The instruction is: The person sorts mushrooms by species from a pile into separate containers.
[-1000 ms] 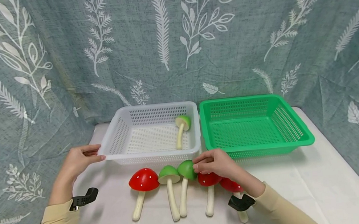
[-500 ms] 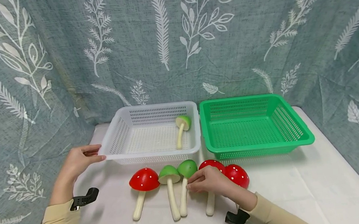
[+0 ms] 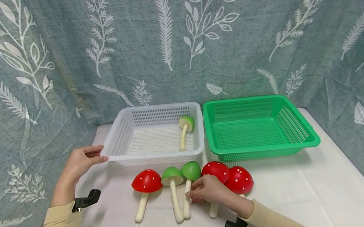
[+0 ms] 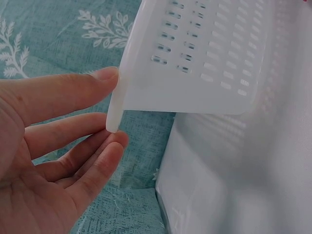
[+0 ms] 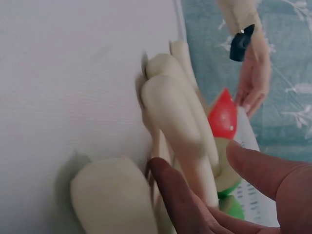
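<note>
Thumb and fingers of my left hand pinch the rim of the white basket at its near left corner; the left wrist view shows the thumb on one side and fingertips on the other. My right hand is at the pale stem of a green-capped toy mushroom. In the right wrist view, its thumb and forefinger stand spread on either side of that stem. Another green-capped mushroom lies just left of it. The hand partly hides a red, white-dotted mushroom.
A green-capped mushroom lies inside the white basket. Right of it stands a green basket. Other red mushrooms lie at the left and right ends of the row on the white-covered table. A patterned curtain hangs behind.
My right hand has come down toward me from the caps to the green-capped mushroom's stem, uncovering the red caps at right. The left hand stays at the basket rim.
</note>
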A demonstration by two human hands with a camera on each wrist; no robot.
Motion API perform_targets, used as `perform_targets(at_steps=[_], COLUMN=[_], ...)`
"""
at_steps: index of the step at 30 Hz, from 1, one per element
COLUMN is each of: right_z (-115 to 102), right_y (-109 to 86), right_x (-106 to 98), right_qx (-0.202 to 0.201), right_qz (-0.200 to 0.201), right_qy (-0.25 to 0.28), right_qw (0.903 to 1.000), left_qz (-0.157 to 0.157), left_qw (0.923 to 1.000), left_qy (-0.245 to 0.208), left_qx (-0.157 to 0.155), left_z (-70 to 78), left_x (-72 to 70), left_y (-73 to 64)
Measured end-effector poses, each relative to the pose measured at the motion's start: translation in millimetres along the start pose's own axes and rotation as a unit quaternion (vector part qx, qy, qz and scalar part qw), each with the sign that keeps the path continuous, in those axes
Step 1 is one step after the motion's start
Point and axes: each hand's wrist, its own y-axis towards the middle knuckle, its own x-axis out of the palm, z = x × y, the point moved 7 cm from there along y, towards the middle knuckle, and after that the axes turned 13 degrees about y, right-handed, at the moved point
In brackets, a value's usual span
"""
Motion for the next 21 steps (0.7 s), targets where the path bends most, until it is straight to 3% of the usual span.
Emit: perform_targets(at_steps=[21], right_z=[2.7], right_y=[1.4], right_x=[5.1], right_qx=[-0.008], right_qz=[0.012], right_qy=[-0.009], right_qw=[0.9999], left_qz=[0.0], left_qw=[1.0], left_qy=[-0.002], left_qx=[0.001], left_z=[-2.0], left_x=[0.8], left_y=[1.3])
